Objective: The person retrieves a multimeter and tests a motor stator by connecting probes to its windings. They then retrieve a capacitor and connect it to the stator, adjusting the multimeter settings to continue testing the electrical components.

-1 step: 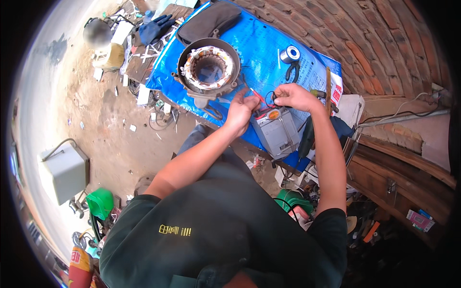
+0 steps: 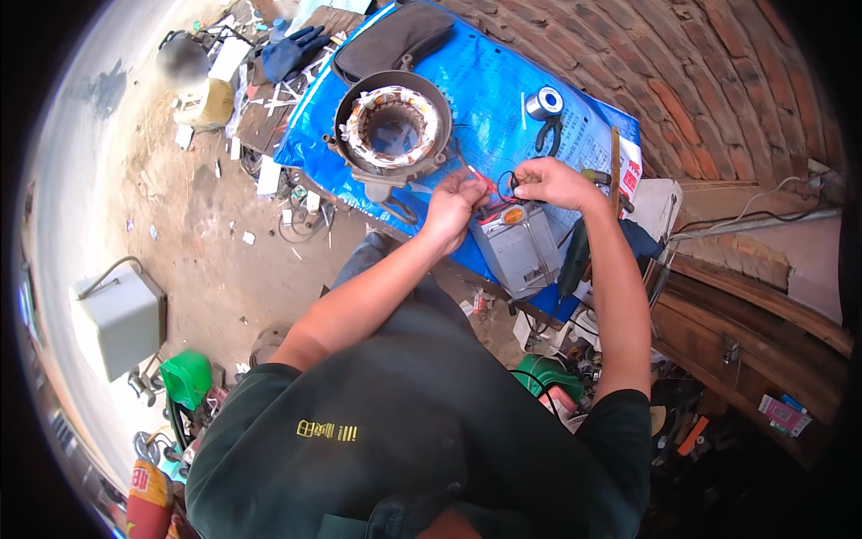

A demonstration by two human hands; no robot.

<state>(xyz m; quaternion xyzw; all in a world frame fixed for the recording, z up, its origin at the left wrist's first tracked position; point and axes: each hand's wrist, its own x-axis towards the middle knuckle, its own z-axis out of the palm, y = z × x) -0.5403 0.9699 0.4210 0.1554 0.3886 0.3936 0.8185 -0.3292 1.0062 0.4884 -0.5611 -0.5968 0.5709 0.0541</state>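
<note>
My left hand (image 2: 453, 205) has its fingers pinched at the red wire lead (image 2: 481, 181), just below a round metal motor housing (image 2: 350, 103) holding a white-laced winding ring (image 2: 368, 148). My right hand (image 2: 548, 184) pinches a thin black wire (image 2: 505, 180) above a grey battery-like box (image 2: 510, 251) with an orange oval label. Behind the hands lie a solder spool (image 2: 543, 103) and black-handled pliers (image 2: 548, 136). A dark green tool (image 2: 572, 260) lies right of the box, beside a wooden stick (image 2: 613, 144). The fingertips are small and partly hidden.
The blue sheet (image 2: 485, 63) covers the work surface, with a dark pouch (image 2: 386, 40) at its back. A brick wall (image 2: 700, 90) rises at the right. Scraps and a blue glove (image 2: 287, 54) lie to the left, along with a white metal box (image 2: 121, 319) lower down.
</note>
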